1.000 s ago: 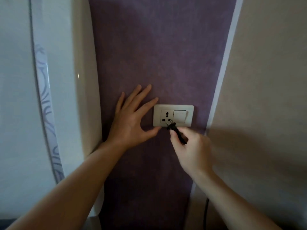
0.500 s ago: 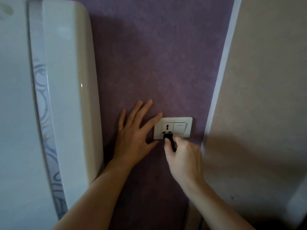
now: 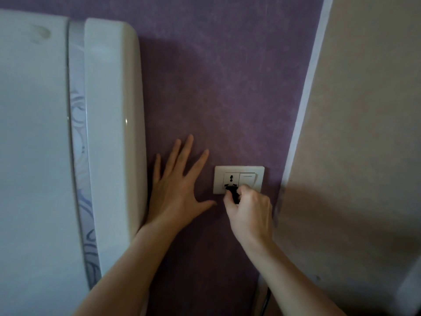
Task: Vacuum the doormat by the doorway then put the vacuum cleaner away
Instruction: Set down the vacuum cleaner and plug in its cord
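A white wall socket plate [image 3: 238,170] with an outlet and a rocker switch sits on the purple wall. My right hand [image 3: 249,213] grips a black plug [image 3: 233,193], whose tip is at the outlet's lower holes. The black cord [image 3: 265,302] hangs down under my right forearm. My left hand [image 3: 176,190] lies flat on the wall just left of the plate, fingers spread, holding nothing. Neither the vacuum cleaner nor the doormat is in view.
A tall white appliance [image 3: 57,144] with a patterned strip stands against the wall on the left, touching distance from my left hand. A white trim strip [image 3: 303,106] separates the purple wall from a beige wall [image 3: 364,133] on the right.
The plug's tip has moved from below the plate up into the outlet's lower holes. My view has tilted up, so the socket sits lower in the frame. My left hand stays flat on the wall.
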`<state>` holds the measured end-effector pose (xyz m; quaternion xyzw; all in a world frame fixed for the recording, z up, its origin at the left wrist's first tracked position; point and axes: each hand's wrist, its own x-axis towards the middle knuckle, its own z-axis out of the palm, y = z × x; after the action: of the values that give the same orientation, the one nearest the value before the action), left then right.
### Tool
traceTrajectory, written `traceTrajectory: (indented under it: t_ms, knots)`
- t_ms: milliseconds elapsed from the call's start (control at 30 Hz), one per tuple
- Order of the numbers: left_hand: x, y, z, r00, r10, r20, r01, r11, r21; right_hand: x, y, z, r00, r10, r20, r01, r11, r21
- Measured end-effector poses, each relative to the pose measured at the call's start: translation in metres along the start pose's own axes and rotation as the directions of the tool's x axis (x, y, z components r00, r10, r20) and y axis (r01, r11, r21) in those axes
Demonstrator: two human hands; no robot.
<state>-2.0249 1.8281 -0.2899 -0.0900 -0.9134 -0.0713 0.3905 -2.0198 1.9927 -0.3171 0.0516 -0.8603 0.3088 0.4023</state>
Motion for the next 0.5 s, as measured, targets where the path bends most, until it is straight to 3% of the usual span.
traceTrajectory:
  t_ms: [167,500]
  knots:
    - [0.002,0.001,0.003,0.998,-0.005,0.063,0.005,1.0,0.004,0.009,0.005,0.005,0.999,0.018,0.033,-0.018,1.0,0.012]
    - [0.002,0.0,0.006,0.998,0.012,0.055,-0.009,0.998,-0.058,0.013,0.016,0.013,0.998,-0.011,-0.063,0.018,0.993,0.117]
